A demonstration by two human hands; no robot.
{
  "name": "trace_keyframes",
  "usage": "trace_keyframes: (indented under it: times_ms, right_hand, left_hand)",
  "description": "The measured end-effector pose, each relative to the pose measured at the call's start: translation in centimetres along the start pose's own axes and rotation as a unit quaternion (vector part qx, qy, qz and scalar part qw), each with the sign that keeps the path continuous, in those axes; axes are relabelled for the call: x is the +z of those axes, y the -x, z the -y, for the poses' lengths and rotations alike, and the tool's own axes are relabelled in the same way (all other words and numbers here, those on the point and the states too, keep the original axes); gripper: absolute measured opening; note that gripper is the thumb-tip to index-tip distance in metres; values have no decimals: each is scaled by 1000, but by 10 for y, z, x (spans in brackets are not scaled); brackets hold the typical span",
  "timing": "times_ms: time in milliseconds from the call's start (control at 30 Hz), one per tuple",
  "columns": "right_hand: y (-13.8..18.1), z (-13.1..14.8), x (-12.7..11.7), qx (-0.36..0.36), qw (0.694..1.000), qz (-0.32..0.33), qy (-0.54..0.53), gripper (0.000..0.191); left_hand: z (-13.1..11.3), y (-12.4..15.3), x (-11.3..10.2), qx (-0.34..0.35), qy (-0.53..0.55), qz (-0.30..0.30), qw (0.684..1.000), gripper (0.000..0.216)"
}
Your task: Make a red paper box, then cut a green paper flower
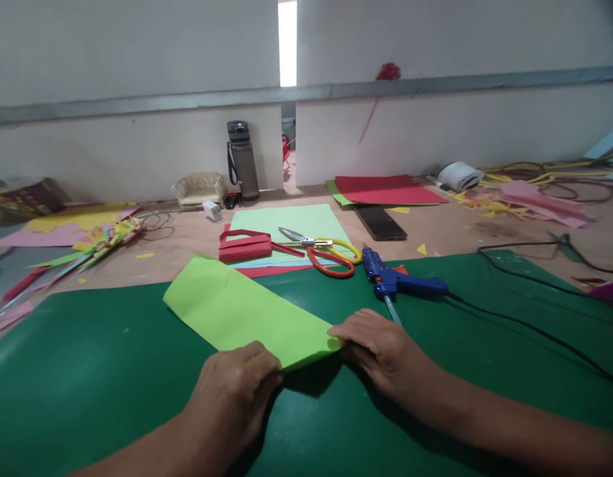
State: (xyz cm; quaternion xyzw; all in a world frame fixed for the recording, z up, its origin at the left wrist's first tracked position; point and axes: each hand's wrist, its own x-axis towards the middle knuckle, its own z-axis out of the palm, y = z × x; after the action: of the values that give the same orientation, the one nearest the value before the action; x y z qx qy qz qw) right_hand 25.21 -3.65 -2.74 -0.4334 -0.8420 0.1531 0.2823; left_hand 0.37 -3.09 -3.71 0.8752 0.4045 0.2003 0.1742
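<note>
A strip of light green paper slants over the green mat, its far end towards the upper left. My left hand pinches the paper's near left corner between thumb and fingers. At the near right corner my right hand is closed on the same paper. The near edge is lifted slightly off the mat and looks bent between my hands. Beyond the paper lie scissors with red and yellow handles and a folded red paper piece. A blue glue gun rests just past my right hand.
The glue gun's black cord crosses the mat's right side. Behind are a phone, red paper sheets, pale green sheets, a dark bottle and a small woven sofa model. Paper strips lie at left.
</note>
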Motion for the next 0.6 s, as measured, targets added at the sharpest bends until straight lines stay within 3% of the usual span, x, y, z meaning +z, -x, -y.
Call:
trace_keyframes:
  times_ms: [133,300,600]
  right_hand:
    - [2,0,-2,72,997,0,0,29]
    - [6,-1,-1,101,995,-23,11,46]
    - [6,-3,0,106,994,-17,29,52]
  left_hand:
    - [-6,-11,-6,-62,0,60,996,25]
    - [-8,-25,-12,-113,10,101,988,30]
    - [0,-33,-13,-120,27,143,982,30]
